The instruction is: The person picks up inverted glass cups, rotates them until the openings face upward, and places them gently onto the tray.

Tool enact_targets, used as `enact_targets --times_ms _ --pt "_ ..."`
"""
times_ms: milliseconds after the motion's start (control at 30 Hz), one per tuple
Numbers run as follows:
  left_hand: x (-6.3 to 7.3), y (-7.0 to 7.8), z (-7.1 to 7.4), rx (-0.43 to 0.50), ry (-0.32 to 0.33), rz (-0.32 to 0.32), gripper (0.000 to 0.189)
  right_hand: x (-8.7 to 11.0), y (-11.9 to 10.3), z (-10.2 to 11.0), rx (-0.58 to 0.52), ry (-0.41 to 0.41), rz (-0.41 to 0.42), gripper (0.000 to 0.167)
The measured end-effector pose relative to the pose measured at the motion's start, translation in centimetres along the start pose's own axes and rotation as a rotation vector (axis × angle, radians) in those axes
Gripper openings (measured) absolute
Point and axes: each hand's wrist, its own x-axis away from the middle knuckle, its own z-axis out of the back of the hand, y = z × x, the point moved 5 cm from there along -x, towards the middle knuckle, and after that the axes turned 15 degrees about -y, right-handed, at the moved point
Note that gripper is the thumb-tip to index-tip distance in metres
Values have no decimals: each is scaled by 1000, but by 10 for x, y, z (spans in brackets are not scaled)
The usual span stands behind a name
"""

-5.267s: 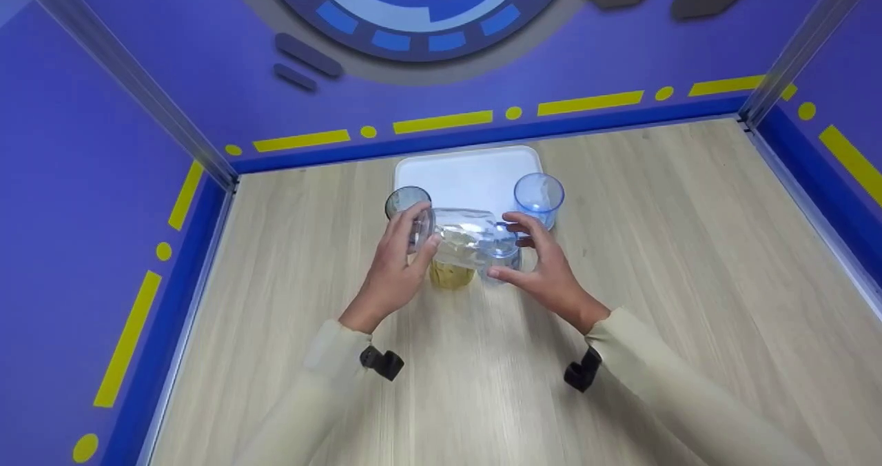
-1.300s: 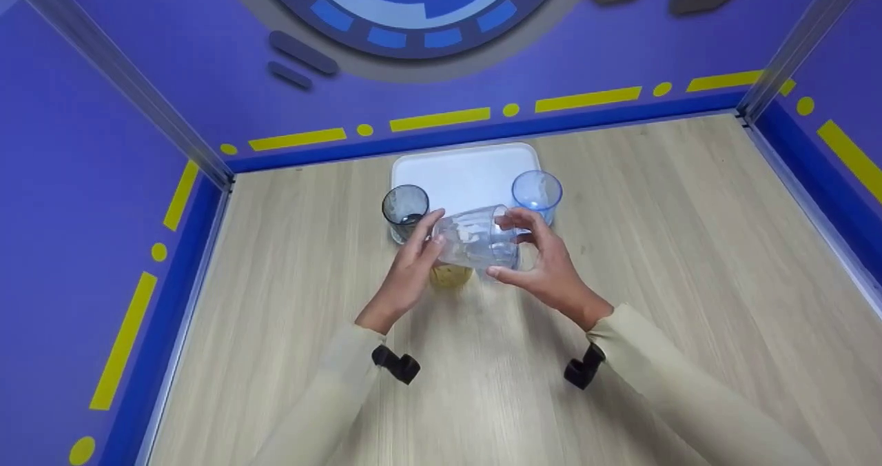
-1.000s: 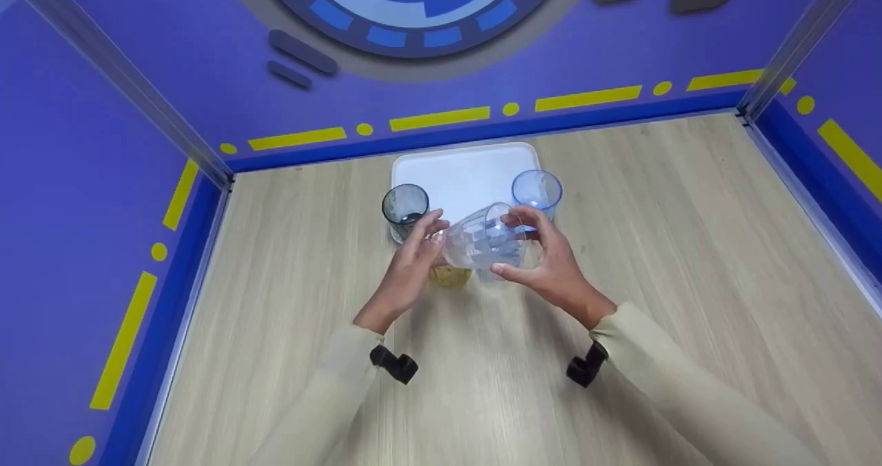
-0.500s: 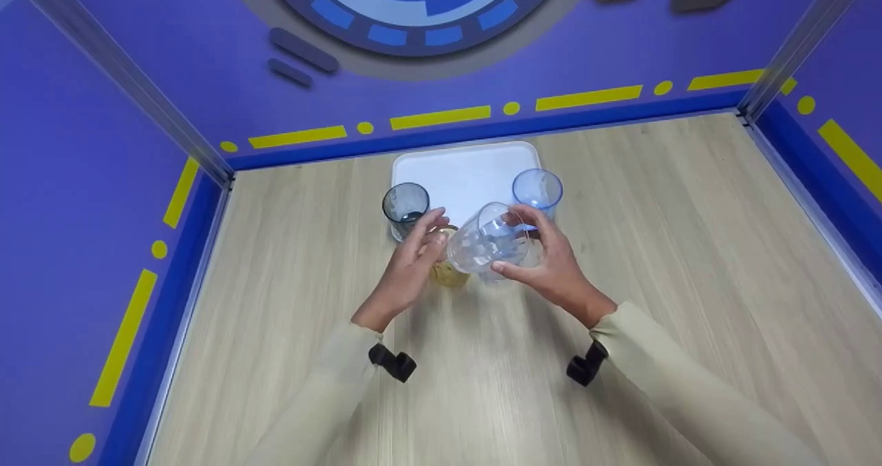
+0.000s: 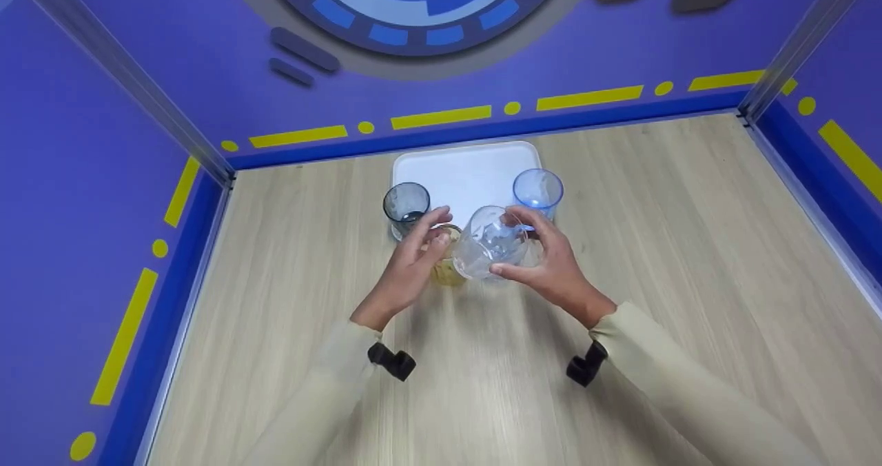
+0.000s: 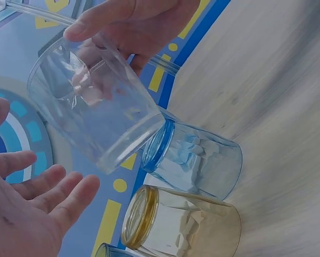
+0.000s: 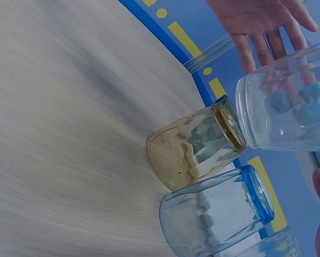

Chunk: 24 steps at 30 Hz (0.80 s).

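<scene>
My right hand (image 5: 551, 262) holds a clear drinking glass (image 5: 486, 252) between thumb and fingers, raised over the table and tilted, mouth upward. In the left wrist view the right thumb lies along the clear glass (image 6: 96, 101) near its rim. My left hand (image 5: 405, 266) is just left of the glass, fingers spread and apart from it; the right wrist view shows its open palm (image 7: 256, 19) beyond the glass base. Below the held glass stand an amber glass (image 5: 449, 276) and a light blue glass (image 7: 213, 211), the latter mostly hidden in the head view.
A white tray (image 5: 462, 169) lies behind the hands. At its front left corner stands a smoky grey glass (image 5: 406, 204), and at its right a blue-rimmed glass (image 5: 539, 189). Blue-purple panels (image 5: 441, 87) close off the back and sides of the wooden table (image 5: 475, 383).
The clear glass has turned from lying sideways between both hands to a tilt with its mouth up. My left hand has let go of its base; the right keeps holding it.
</scene>
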Motion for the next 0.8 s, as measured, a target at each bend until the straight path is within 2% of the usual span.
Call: enact_targets --times_ms 167,433,800 --pt "-1 1 -2 6 -11 -7 48 1 1 0 15 -1 9 77" --pt "-1 4 -4 -16 -40 37 54 2 1 -1 40 1 -1 80" --pt "0 6 -6 -84 -99 1 71 1 -1 -5 73 -16 40 78"
